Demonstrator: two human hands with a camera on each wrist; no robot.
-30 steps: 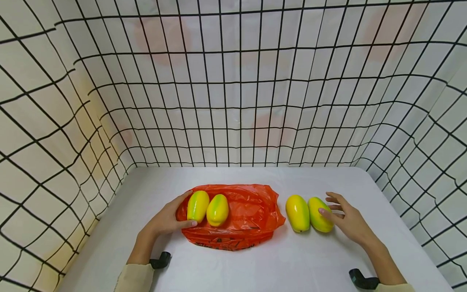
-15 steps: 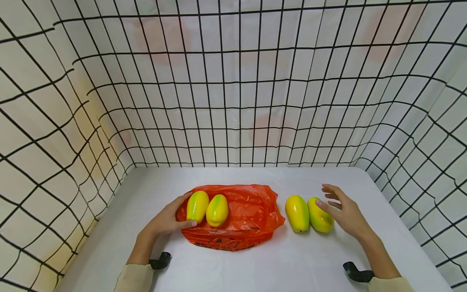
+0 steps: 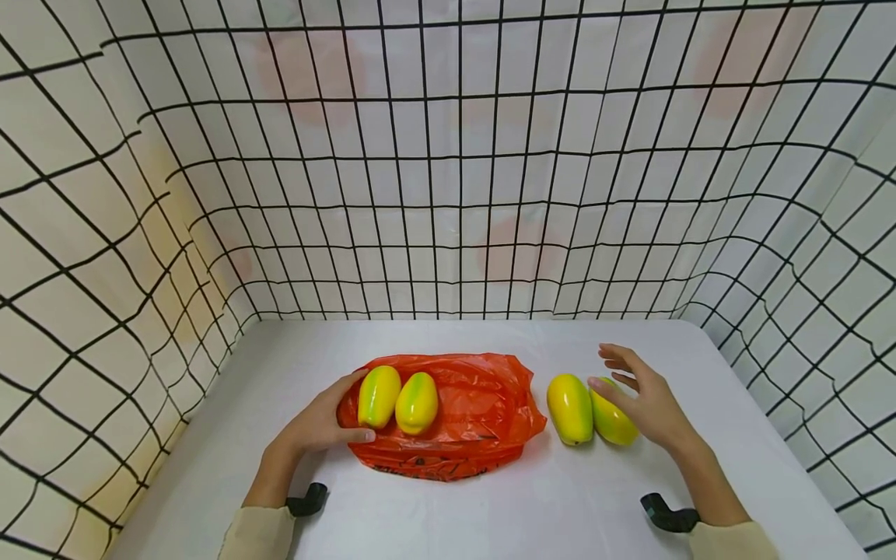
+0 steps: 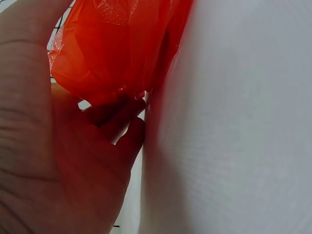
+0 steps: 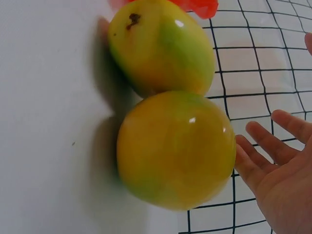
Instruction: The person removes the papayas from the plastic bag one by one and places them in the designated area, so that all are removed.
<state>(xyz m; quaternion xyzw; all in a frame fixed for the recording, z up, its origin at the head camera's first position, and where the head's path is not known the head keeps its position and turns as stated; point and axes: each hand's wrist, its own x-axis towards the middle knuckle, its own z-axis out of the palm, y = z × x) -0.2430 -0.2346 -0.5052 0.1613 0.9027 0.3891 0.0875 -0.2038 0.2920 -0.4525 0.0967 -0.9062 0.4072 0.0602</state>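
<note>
From above the near side, the head view looks forward and down over the table (image 3: pixel 462 517) to the gridded wall (image 3: pixel 442 175). The left wrist view, rolled sideways, skims the table past the left grip (image 3: pixel 318 420) at the red bag (image 3: pixel 483 400), very close. The right wrist view, likewise rolled, faces the two right-hand fruits (image 3: pixel 570 408) from close by, the wall behind; the head view shares both.

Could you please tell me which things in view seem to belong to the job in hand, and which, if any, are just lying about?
Likely in the job:
red bag, touched by the left hand
two yellow-green fruits on the bag
two similar fruits beside it, by the right hand

Apparently just surroundings:
white table
black grid behind
</note>
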